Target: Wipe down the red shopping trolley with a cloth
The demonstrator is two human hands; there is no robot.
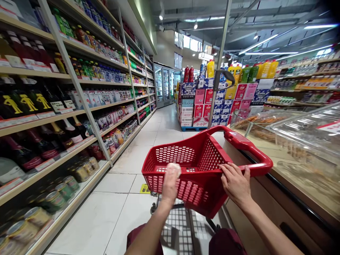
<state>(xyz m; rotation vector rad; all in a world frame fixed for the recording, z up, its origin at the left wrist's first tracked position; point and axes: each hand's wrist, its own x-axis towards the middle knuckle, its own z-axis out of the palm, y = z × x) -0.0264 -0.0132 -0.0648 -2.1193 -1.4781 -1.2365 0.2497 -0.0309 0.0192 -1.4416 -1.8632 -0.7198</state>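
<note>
1. Wiping appears to be the step in hand: at twelve o'clock, the left hand [170, 186] has its grip pinching a pale wad [174, 169], perhaps tissue or cloth, by the near rim of the red cart [214, 184]. Blur hides whether wad and plastic touch.
2. At one o'clock, the right hand [236, 180] hooks its grip over the same rim, seemingly steadying the cart.
3. The next move, I judge, calls for light pressure along the rim from the left, with the right holding firm; the cart's handle [261, 164] lies at one to two o'clock. No brand is legible on the cart.
4. At eleven o'clock, a yellow floor label [145, 188] carries dark characters, partly hidden by the cart.
5. From nine to eleven o'clock, shelving [79, 85] holds drinks; some dark bottles [26, 102] bear yellow figures, their wording too small to read.
6. At two o'clock stands a glass-topped desk [271, 196] with a red-and-white sign [330, 126], unreadable.
7. Farther off, past twelve o'clock, stacked cartons [204, 109] show printed characters I cannot make out.
8. Farthest, near twelve o'clock, stand glass-door fridges [164, 83].
</note>
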